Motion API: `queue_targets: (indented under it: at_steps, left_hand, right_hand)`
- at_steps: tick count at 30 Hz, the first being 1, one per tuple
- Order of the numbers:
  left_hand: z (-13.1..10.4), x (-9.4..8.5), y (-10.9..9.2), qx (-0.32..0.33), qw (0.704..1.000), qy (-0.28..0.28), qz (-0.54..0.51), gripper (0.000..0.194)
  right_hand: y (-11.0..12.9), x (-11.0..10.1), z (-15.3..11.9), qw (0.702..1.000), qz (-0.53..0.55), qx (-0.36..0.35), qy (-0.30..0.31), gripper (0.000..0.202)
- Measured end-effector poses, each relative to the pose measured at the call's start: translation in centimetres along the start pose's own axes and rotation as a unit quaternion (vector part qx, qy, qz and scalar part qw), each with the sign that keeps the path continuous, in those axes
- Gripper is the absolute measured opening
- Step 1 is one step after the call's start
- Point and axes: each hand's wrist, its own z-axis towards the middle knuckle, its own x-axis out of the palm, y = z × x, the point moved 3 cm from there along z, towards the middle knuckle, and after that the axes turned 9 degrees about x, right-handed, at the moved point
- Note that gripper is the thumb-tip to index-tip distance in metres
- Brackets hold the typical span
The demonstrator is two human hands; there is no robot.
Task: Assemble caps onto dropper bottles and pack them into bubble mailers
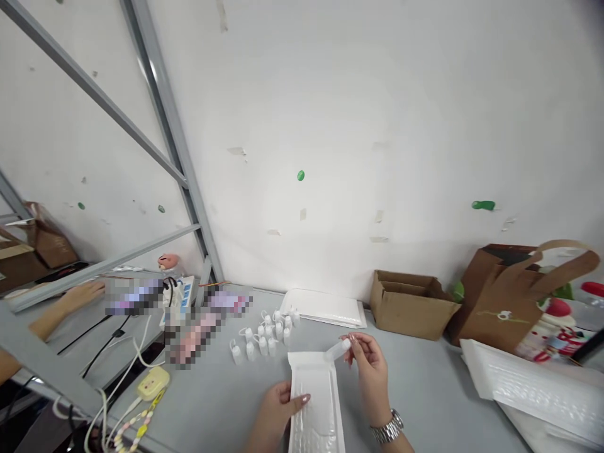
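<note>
A white padded bubble mailer (317, 409) lies at the front of the grey table, gripped along its left side by my left hand (279, 409), thumb on top. At the mailer's top end, my right hand (369, 365) pinches a small translucent plastic bottle (337, 349) by its white cap. The bottle is tilted, with its lower end at the mailer's opening; I cannot tell how far inside it is. Several small white-capped bottles (263, 336) stand upright in a group to the left, beyond my left hand.
Flat white mailers (325, 308) lie by the wall, and more mailers (542, 384) at the right. A cardboard box (413, 308) and brown paper bag (495, 302) stand behind. Cables, a yellow case (153, 382) and a power strip (179, 302) sit left, near another person's arm (61, 308).
</note>
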Motion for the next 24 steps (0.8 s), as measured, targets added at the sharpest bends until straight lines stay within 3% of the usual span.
queue_targets:
  at_steps: [4,8,13,19,24]
  left_hand:
    - [0.0,0.7,-0.5,0.01,0.999,0.03,0.008,0.046]
    - [-0.3,1.2,-1.8,0.026,0.997,0.063,0.023,0.042]
    - [-0.9,1.3,-3.1,0.023,0.998,0.057,0.026,0.042]
    - [-0.9,0.7,-2.2,0.031,0.999,0.011,-0.008,0.042]
    - [-0.6,0.2,-1.7,0.034,0.998,-0.037,-0.042,0.042]
  right_hand:
    - [-0.1,0.0,-0.5,0.996,-0.08,-0.031,0.008,0.023]
    - [-0.1,0.4,-1.2,0.974,-0.206,-0.086,0.037,0.02]
    - [0.4,0.5,-1.1,0.95,-0.274,-0.133,0.061,0.023]
    - [-0.6,1.1,-0.9,0.936,-0.31,-0.066,0.156,0.021]
    - [-1.4,1.8,-1.2,0.911,-0.368,-0.042,0.18,0.026]
